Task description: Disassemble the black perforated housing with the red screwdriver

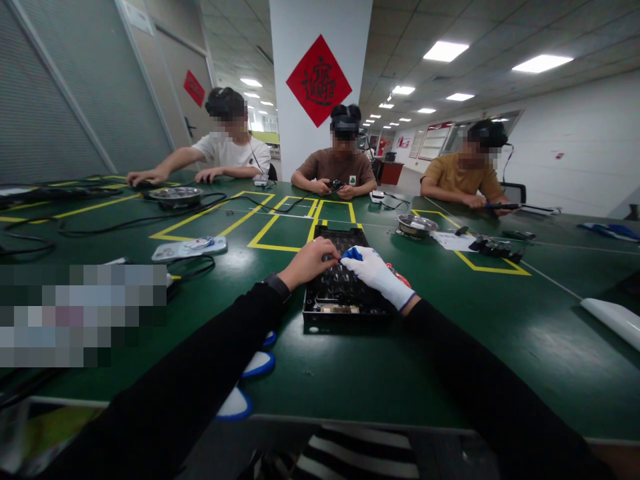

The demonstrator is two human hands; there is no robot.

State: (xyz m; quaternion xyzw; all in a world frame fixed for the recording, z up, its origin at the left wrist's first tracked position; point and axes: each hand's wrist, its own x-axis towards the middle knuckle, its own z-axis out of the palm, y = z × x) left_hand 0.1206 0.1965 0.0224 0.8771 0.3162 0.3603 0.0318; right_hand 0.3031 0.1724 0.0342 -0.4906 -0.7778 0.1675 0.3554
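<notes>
Leaning in over an open black case (345,319), the two hands meet above its far half, fingertips close together. The case lies flat on the green table, mostly below the fingers, its near end jutting toward the wearer. The bare left hand (314,261) comes over its left side, fingers bent and bunched; the right hand (374,272), in a white knit glove with blue-coated fingertips, comes over its right side, thumb and fingers drawn together. Whether either is clamped on some small part I cannot tell.

The case is a shallow, longish box with raised walls, two short tabs at the far corners and a dark, glossy, uneven inside. A pale gold strip (340,309) sits along its near end. Something red (399,272), partly hidden, lies just right of the glove. The tabletop (310,387) is smooth, with a dull sheen.
</notes>
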